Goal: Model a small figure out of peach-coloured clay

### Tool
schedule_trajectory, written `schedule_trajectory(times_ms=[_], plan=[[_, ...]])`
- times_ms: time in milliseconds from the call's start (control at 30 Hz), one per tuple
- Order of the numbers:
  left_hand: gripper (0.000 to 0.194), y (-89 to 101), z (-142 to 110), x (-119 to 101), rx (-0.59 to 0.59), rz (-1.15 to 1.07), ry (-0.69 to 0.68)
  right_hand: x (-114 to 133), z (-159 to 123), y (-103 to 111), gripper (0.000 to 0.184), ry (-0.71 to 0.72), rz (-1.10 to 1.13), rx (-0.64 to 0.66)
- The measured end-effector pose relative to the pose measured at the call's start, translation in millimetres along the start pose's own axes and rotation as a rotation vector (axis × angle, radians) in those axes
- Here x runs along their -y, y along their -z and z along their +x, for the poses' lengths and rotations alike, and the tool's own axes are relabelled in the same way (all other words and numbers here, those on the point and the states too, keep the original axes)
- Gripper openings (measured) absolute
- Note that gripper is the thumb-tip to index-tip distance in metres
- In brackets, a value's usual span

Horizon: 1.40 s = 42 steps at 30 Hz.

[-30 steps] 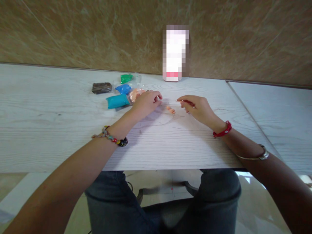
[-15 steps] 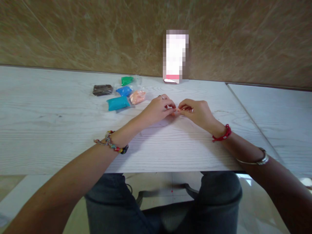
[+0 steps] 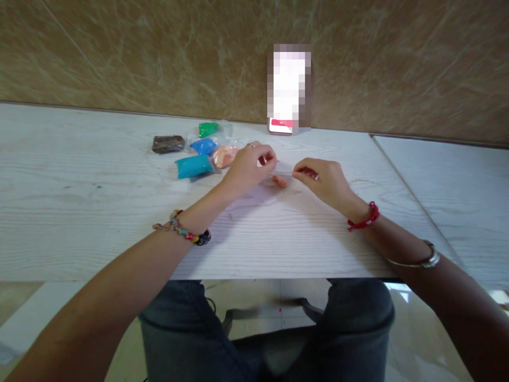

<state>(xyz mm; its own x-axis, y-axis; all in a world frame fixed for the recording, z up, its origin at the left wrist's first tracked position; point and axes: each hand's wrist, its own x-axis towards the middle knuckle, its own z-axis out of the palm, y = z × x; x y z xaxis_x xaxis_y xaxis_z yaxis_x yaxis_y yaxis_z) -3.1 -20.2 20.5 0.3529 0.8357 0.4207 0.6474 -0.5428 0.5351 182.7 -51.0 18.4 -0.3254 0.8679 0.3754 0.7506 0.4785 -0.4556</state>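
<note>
- Working the peach lump (image 3: 279, 181) seems the step; it lies on the bench (image 3: 258, 244), near the left hand (image 3: 254, 162) and right hand (image 3: 324, 175).
- Both hands' fingers look pressed together; contents unclear.
- Next probably calls for a light pinch.

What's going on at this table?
A person's left hand and right hand are over a white table, slightly apart, each curled into a pinch; anything they hold is too small to make out. A little orange lump lies on the table near both. Five coloured packets lie to the left.
</note>
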Motion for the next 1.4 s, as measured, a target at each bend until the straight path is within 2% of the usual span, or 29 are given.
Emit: schedule_trajectory(times_ms=[100, 267, 400, 500, 600, 767, 967, 1100, 1167, 1333, 1400], plan=[[0.017, 6.8, 4, 13, 0.027, 0.169, 0.064, -7, 3, 0, 0.014, -0.046, 0.004, 0.024], [0.021, 7.5, 8, 31, 0.197, 0.322, -0.032, -12, 5, -2, 0.020, -0.057, -0.036, 0.127], [0.023, 3.7, 8, 39, 0.237, 0.323, -0.078, -15, 5, -6, 0.014, -0.015, -0.062, 0.125], [0.025, 2.9, 8, 39, 0.258, 0.339, -0.082, -18, 4, -10, 0.012, 0.065, -0.110, 0.122], [0.026, 3.9, 7, 36, 0.261, 0.344, -0.062, -17, 0, -12, 0.020, 0.116, -0.216, 0.130], [0.029, 7.9, 4, 29, 0.265, 0.470, -0.083, -5, -8, -6, 0.028, 0.151, -0.365, 0.218], [0.035, 9.6, 1, 24, 0.303, 0.641, -0.112, 6, -12, 2, 0.028, 0.147, -0.440, 0.284], [0.036, 8.9, 0, 24, 0.315, 0.671, -0.113, 7, -13, 2, 0.028, 0.169, -0.514, 0.329], [0.035, 8.8, -1, 24, 0.303, 0.657, -0.108, 5, -12, 1, 0.027, 0.152, -0.479, 0.319], [0.035, 7.8, -2, 19, 0.247, 0.588, -0.098, -8, -4, -3, 0.016, 0.070, -0.164, 0.218], [0.034, 7.3, -3, 16, 0.242, 0.545, -0.092, -11, -1, -4, 0.014, 0.063, -0.115, 0.185]])
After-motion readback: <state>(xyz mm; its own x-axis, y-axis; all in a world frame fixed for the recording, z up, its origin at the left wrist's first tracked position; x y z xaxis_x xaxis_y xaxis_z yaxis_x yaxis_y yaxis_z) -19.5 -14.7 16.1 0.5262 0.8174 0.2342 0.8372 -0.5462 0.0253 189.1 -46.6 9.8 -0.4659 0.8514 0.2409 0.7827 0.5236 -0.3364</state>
